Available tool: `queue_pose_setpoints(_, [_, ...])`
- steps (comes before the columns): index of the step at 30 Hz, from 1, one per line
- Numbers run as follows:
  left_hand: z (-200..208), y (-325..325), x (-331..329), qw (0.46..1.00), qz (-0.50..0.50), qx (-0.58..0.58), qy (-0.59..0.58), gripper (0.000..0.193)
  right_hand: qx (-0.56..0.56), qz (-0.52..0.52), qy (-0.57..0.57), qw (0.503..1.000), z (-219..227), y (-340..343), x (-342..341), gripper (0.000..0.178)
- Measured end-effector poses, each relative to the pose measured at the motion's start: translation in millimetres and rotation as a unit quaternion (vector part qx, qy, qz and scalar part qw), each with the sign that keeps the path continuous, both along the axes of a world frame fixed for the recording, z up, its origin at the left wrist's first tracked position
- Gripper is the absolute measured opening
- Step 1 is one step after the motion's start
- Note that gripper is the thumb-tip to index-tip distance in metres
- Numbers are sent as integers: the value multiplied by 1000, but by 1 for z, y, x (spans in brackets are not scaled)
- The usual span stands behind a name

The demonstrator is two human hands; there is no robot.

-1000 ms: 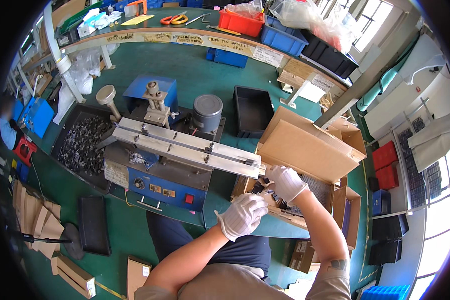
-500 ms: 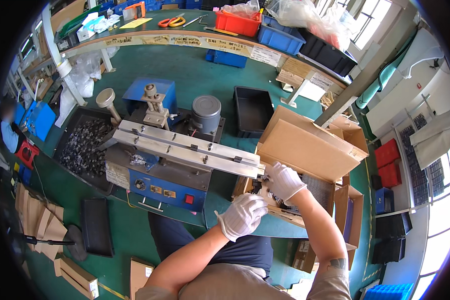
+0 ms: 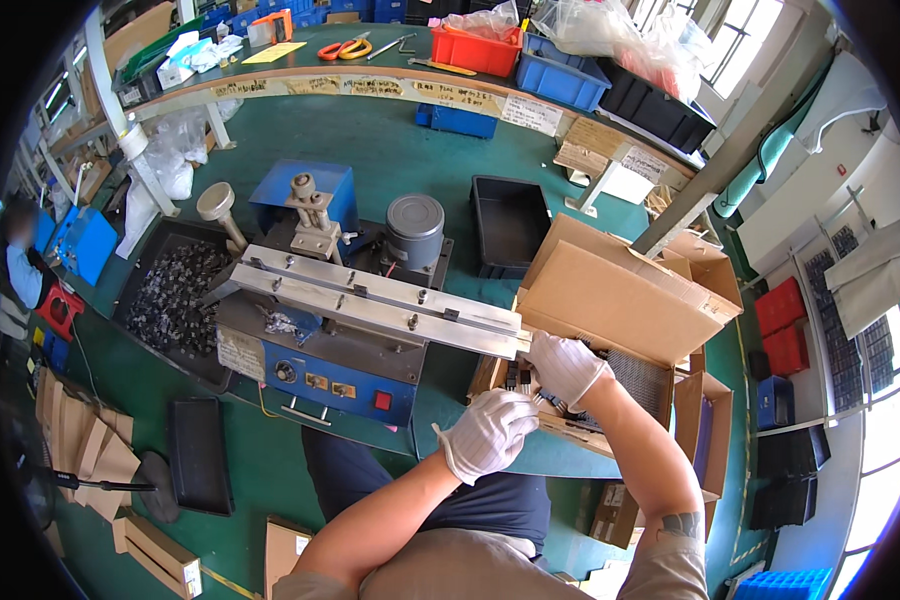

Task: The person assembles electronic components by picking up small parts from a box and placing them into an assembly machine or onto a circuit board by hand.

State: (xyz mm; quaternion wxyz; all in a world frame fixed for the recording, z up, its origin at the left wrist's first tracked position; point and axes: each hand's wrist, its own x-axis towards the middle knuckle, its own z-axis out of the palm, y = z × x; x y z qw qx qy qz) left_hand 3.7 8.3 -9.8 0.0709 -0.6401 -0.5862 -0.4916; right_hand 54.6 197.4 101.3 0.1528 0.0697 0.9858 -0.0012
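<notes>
Head view: we see both gloved hands at the near edge of an open cardboard box [image 3: 610, 300]. Our left hand [image 3: 490, 432] is curled, fingers pressed together over small dark parts [image 3: 530, 385] at the box front. Our right hand [image 3: 562, 365] rests just beside the end of the metal rail [image 3: 380, 300] of a blue machine [image 3: 320, 365]; its finger state cannot be told.

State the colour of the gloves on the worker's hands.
White, on both the left hand and right hand; head view.
</notes>
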Motion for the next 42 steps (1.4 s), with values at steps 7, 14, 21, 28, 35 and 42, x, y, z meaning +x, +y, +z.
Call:
queue_pose_setpoints(7, [2, 2, 1, 1000, 0, 1, 5, 25, -238, -37, 205, 949, -35, 42, 16, 15])
queue_pose_setpoints(14, [-3, 2, 1, 1000, 11, -5, 4, 28, -262, -41, 356, 896, -1, 26, 23, 24])
queue_pose_setpoints(21, [-3, 3, 3, 1000, 17, -9, 9, 30, -206, 31, 440, 873, 40, -8, 11, 38])
queue_pose_setpoints(28, [-1, 3, 4, 999, 24, -15, 16, 29, -205, 76, 442, 870, 33, -12, 10, 51])
queue_pose_setpoints(35, [0, 5, 6, 999, 32, -8, 20, 29, -206, 73, 455, 863, 32, -25, 2, 44])
queue_pose_setpoints(42, [2, 3, 6, 999, 31, -6, 11, 27, -183, -57, 429, 883, 19, 9, 14, 25])
